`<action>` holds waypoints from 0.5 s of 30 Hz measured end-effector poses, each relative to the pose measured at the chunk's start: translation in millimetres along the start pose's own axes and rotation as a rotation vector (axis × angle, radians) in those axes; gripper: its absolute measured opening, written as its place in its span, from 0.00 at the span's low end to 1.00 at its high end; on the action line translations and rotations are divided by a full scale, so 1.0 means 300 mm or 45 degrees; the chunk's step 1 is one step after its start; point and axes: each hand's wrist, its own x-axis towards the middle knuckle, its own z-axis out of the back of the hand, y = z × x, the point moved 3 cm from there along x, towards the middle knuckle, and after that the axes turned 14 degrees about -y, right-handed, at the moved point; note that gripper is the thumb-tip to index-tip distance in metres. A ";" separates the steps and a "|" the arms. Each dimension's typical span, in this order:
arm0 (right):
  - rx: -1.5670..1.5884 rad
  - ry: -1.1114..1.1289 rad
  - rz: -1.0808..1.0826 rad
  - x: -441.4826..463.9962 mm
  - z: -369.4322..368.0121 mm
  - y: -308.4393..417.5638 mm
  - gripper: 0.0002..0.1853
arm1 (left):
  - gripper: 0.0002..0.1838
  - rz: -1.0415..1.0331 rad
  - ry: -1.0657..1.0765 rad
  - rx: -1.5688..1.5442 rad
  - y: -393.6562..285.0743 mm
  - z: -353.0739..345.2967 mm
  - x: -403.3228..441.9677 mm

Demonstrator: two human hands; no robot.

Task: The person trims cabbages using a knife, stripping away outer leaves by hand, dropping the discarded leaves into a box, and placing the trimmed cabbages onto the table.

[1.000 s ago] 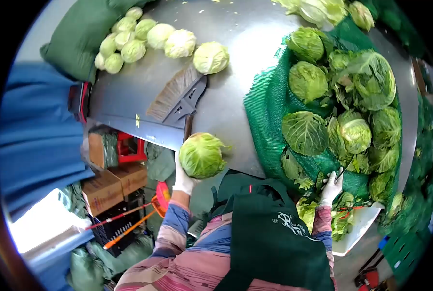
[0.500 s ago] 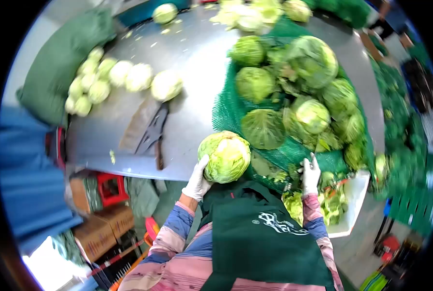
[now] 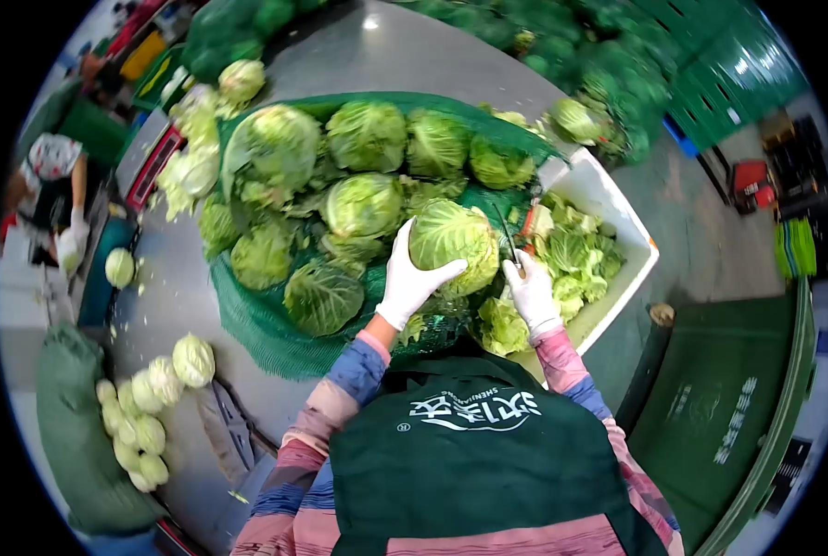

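My left hand, in a white glove, clasps a green cabbage from its near left side. The cabbage is held up over the near edge of the heap. In my gloved right hand is a knife, its thin dark blade pointing away from me along the cabbage's right side. I cannot tell whether the blade touches the leaves. Several other cabbages lie on a green mesh net beyond my hands. Below and right of the knife sits a white box with loose cabbage leaves inside.
Trimmed pale cabbages line the metal table at left, beside a full green sack. A broad-bladed tool lies near them. Another person's gloved hand shows at far left. A large green bin stands at right.
My view has turned right. My left hand has carried a cabbage from the table's near edge to beside the box. The knife now shows in my right hand, which has come close to the cabbage.
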 end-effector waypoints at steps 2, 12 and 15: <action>-0.113 -0.110 0.159 -0.027 0.027 -0.007 0.13 | 0.52 -0.225 0.009 0.632 0.073 -0.041 0.040; -0.089 -0.179 0.393 -0.082 -0.001 0.050 0.13 | 0.58 -0.023 0.189 0.588 0.138 -0.076 0.111; -0.270 -0.068 0.471 -0.052 -0.004 0.052 0.13 | 0.58 -0.047 0.234 0.527 0.135 -0.114 0.095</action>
